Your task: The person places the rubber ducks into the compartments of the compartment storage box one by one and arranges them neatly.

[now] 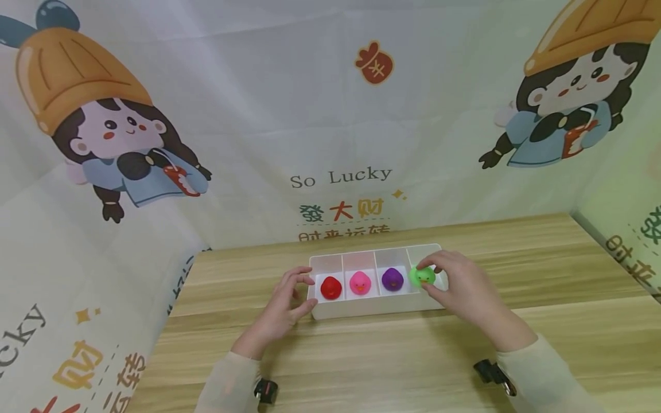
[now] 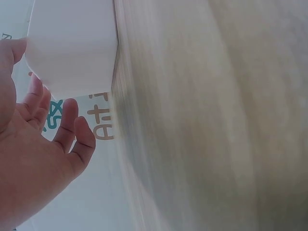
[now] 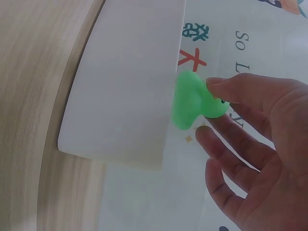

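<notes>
A white divided box [image 1: 372, 307] stands on the table, a small rubber duck in each of its three left compartments: red [image 1: 331, 288], pink [image 1: 360, 283] and purple [image 1: 393, 279]. Over the rightmost compartment, my right hand [image 1: 465, 287] pinches a green rubber duck [image 3: 188, 101] by its head between thumb and index finger. In the right wrist view the duck shows at the level of the box's rim, while the other fingers stay loosely bent. My left hand [image 1: 279, 304] holds the box's left end, thumb at the front corner and fingertips at the back corner.
The wood-grain table [image 1: 361, 355] reaches back to a printed cloth [image 1: 248, 115] that hangs behind it and along both sides. The box sits near the table's back edge. A dark wrist device [image 1: 265, 391] is on the left sleeve, another [image 1: 494, 376] on the right.
</notes>
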Tool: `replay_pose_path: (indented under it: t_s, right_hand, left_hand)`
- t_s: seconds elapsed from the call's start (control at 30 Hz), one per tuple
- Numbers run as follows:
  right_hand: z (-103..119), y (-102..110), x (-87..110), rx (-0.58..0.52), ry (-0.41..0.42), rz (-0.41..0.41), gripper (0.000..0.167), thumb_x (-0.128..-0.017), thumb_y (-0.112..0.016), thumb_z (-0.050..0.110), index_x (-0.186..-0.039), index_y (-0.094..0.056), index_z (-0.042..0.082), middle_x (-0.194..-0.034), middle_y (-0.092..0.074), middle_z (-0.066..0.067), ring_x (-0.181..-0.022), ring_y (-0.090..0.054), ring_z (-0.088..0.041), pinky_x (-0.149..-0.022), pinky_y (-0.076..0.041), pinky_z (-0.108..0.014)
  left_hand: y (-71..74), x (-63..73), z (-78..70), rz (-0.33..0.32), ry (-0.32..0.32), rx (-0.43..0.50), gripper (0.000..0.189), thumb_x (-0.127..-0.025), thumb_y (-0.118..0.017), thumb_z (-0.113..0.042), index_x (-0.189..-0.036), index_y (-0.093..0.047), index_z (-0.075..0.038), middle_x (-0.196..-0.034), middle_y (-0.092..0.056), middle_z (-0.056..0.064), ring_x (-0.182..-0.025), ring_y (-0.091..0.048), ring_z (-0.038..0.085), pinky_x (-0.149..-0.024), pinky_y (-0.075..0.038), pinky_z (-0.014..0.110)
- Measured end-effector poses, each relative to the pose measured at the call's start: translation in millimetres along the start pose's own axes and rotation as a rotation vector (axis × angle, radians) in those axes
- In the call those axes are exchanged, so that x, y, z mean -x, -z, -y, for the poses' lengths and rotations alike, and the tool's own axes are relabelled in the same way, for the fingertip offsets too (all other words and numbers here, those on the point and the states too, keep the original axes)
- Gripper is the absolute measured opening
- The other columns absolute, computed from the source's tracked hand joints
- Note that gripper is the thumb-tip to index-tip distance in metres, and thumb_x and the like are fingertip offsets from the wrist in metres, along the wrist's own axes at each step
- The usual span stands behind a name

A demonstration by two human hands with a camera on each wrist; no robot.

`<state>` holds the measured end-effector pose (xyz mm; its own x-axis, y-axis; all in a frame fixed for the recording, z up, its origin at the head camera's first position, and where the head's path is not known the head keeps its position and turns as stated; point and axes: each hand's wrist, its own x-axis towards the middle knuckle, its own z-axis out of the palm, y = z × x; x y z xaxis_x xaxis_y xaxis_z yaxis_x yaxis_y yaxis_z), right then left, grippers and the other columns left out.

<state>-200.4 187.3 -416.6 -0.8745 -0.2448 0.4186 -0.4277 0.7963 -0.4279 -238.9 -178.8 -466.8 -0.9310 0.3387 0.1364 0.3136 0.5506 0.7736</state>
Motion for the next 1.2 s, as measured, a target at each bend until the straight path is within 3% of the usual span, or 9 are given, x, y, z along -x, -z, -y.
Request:
replay_pose_path:
  t_s: [1.2]
  right_hand:
    - [-16, -2, -0.7, 0.053, -0.045, 0.023, 0.026, -0.083, -0.084, 0.008, -0.106, -0.073, 0.010, -0.109, -0.075, -0.007, -0.094, -0.069, -0.028, -0.078, -0.057, -0.046]
  left_hand:
    - [-0.9, -0.4, 0.5, 0.005, 0.014, -0.006, 0.033, -0.096, -0.072, -0.009, -0.124, -0.055, -0.008, -0.160, -0.039, 0.008, -0.111, -0.048, 0.026, -0.097, -0.042, 0.040]
